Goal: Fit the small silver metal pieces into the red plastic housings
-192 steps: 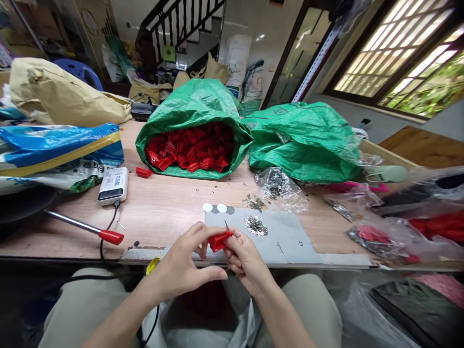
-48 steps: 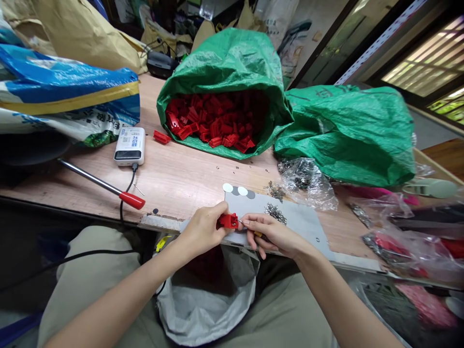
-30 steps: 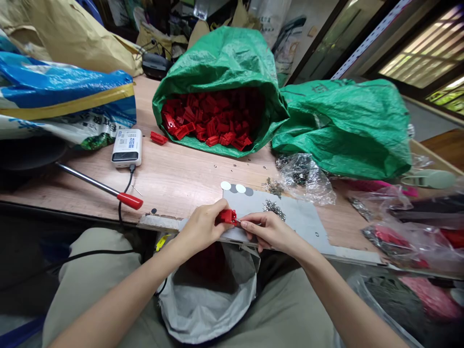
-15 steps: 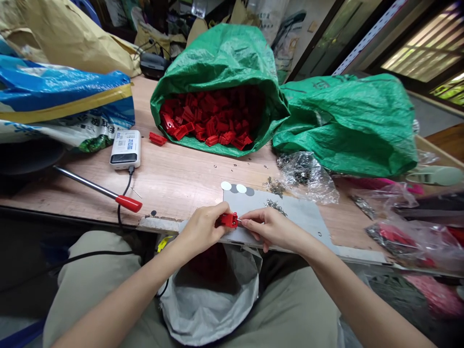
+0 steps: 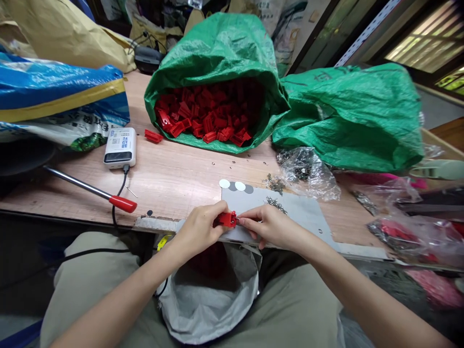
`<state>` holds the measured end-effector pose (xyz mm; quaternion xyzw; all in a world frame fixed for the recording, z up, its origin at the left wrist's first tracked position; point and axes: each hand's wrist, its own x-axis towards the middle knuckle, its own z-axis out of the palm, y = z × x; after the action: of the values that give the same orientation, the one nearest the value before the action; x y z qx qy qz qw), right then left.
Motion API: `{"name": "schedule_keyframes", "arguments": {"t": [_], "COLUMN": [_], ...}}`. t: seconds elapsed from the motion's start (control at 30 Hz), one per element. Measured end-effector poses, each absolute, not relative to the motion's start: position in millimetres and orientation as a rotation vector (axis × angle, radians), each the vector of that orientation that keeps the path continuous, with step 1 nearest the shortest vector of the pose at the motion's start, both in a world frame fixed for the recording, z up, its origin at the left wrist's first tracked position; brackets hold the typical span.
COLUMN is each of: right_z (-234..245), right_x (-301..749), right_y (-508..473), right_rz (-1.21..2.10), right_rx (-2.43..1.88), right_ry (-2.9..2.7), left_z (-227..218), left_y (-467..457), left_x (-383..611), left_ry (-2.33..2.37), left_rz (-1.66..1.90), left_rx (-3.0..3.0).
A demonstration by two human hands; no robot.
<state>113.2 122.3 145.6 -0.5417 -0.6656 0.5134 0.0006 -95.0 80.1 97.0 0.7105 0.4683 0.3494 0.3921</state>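
Note:
My left hand (image 5: 203, 226) is closed around a red plastic housing (image 5: 227, 220) above the front edge of the grey mat (image 5: 304, 217). Its right end sticks out past my thumb and fingers. At that end, my right hand (image 5: 268, 224) pinches a thin metal piece (image 5: 238, 220) that meets the housing; most of it is hidden by the fingertips. Small metal parts (image 5: 276, 205) lie in a pile on the mat just behind my right hand. Below both hands, an open whitish sack (image 5: 213, 314) hangs between my knees, with something red inside.
A green sack (image 5: 224, 53) full of red housings (image 5: 210, 116) lies open at the back, with another green sack (image 5: 355, 116) right of it. A clear bag of metal parts (image 5: 308, 174) is nearby. On the left are a power bank (image 5: 121, 147) and a red-handled lever (image 5: 123, 203).
The camera view has shifted slightly. My right fingertips are a little closer to the red housing, and less of the thin metal piece shows between them.

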Motion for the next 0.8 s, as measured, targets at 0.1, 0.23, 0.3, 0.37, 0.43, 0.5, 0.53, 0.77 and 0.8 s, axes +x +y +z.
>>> {"name": "schedule_keyframes", "arguments": {"t": [0.1, 0.23, 0.3, 0.37, 0.43, 0.5, 0.53, 0.77, 0.8], "right_z": [150.3, 155.4, 157.9, 159.8, 160.8, 160.4, 159.5, 130.5, 125.4], "right_x": [108.1, 102.4, 99.7, 97.2, 95.2, 94.3, 94.6, 118.3, 122.8], "right_y": [124.6, 126.5, 126.3, 125.7, 125.0, 124.0, 123.4, 112.1, 108.7], "right_rz": [1.613, 1.588, 1.53, 1.462, 1.414, 1.375, 1.351, 1.601, 1.635], "right_rx": [-1.684, -1.718, -1.783, -1.79, -1.754, -1.751, -1.767, -1.593, -1.551], "right_ry": [-2.136, -2.181, -2.217, -2.264, -2.299, -2.323, -2.331, -1.98, -1.864], "left_z": [96.6, 96.6, 96.7, 96.5, 96.1, 95.7, 95.6, 96.1, 96.4], "left_y": [80.3, 81.0, 81.7, 82.6, 83.6, 84.1, 84.0, 82.1, 82.5], "left_x": [-95.0, -94.6, -94.5, -94.6, -94.8, -94.9, -94.9, -93.5, -93.4], "left_ry": [1.181, 1.183, 1.179, 1.172, 1.169, 1.17, 1.171, 1.193, 1.177], "left_rz": [0.891, 0.889, 0.886, 0.883, 0.881, 0.882, 0.882, 0.932, 0.943], "left_rx": [1.806, 1.806, 1.806, 1.808, 1.816, 1.83, 1.833, 1.667, 1.613]}}
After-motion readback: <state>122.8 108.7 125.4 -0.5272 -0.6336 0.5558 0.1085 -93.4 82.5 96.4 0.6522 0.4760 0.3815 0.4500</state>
